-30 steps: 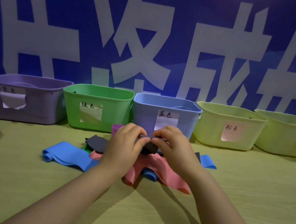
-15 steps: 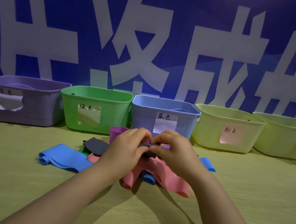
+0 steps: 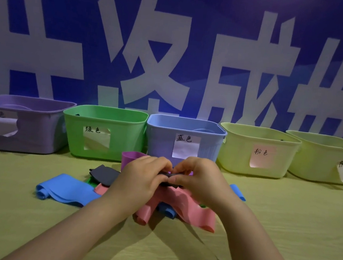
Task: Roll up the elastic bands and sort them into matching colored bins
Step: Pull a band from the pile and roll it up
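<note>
While the roll is being formed, the left hand (image 3: 140,179) and right hand (image 3: 201,181) meet knuckle to knuckle just above the table (image 3: 29,221). Each pinches the grey band (image 3: 174,174) between thumb and curled fingers, probably because a floppy strip stays tight only if both ends of the roll are held. Only a thin dark edge shows between the fingertips, so I cannot tell how far it is rolled. A dark flap (image 3: 104,174) left of the left hand may be its loose tail or another band.

The bands are thin, matte, rubbery sheet that slumps into waves. The pink band (image 3: 195,213) sprawls under the wrists. The blue band (image 3: 66,192) lies flat to the left with one end curled. The purple band (image 3: 131,157) stands as an upright loop behind the left hand.

Along the back of the table, the bins stand side by side with their open tops up, within reach for dropping rolls in. They are the purple bin (image 3: 27,101), green bin (image 3: 105,110), blue bin (image 3: 186,120), pink-label bin (image 3: 259,130) and end bin (image 3: 324,138). All are smooth moulded plastic with rounded corners and paper labels on their fronts. The grey roll likely belongs in the end bin, though its crumpled label is hard to read.
</note>
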Action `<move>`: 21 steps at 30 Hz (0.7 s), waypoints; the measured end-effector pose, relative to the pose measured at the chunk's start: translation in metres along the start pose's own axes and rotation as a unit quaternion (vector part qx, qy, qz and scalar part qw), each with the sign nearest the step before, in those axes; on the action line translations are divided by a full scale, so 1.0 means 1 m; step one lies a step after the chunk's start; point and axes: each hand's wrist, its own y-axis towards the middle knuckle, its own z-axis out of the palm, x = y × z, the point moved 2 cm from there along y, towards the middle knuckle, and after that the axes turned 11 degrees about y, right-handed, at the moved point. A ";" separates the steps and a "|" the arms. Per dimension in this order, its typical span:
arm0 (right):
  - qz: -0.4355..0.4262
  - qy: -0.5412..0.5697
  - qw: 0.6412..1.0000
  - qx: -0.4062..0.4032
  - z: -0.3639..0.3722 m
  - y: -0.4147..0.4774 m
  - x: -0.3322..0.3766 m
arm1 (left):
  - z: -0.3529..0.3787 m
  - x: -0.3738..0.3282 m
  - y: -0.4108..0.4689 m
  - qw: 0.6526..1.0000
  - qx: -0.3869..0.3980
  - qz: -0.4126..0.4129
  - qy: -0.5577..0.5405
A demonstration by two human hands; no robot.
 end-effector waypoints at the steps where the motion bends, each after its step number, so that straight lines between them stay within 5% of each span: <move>1: 0.003 0.001 1.000 0.006 0.000 0.000 0.000 | 0.000 0.000 0.000 1.000 0.007 0.004 0.008; 12: 0.002 -0.070 0.996 0.061 0.004 0.000 -0.002 | -0.001 0.002 0.003 0.996 0.038 0.029 0.072; 21: -0.013 -0.013 1.000 -0.020 0.007 0.004 -0.005 | -0.002 0.001 0.004 0.997 0.022 0.005 0.070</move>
